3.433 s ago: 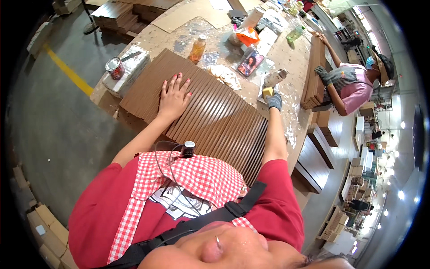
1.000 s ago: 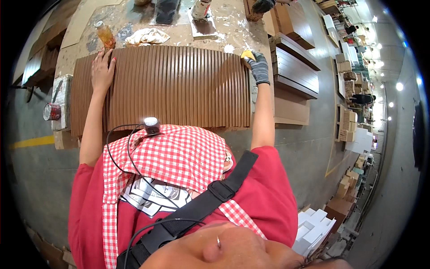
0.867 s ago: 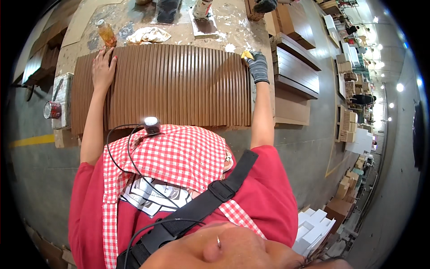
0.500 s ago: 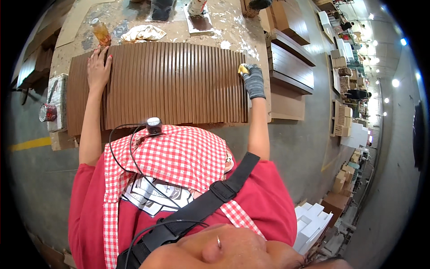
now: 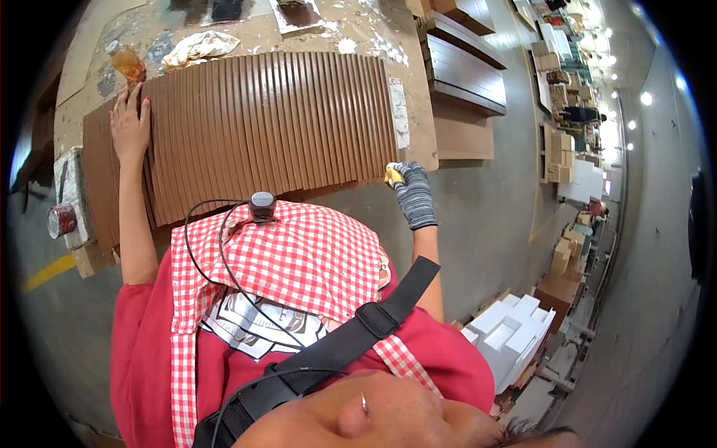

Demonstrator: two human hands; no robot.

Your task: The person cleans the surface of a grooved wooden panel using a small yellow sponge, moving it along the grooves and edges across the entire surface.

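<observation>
Here's the broad, paint-spattered brown counter (image 5: 358,37), and across it, along the near edge, lies the long row of brown ribbed strips (image 5: 261,119), side by side. Now the red short-sleeved shirt (image 5: 448,351), with a white printed panel (image 5: 261,325) carrying dark artwork and lettering, partly cut off by the red-and-white checked cloth apron (image 5: 299,254). The right hand (image 5: 411,190), in a grey striped knit glove, is at the strips' near right corner, fingers curled in tight. Over on the far side of the row, the bare left hand (image 5: 130,134) lies palm down on the strips, fingers slightly spread, tips close to the clear bottle of amber liquid (image 5: 127,63); can't tell whether they touch. At the counter's left end, there's the small red-labelled metal can (image 5: 61,222), its print too small to read. Smallest of all, the yellow sponge (image 5: 393,175), pinched in those gloved fingers; contact with the strips is unclear.
</observation>
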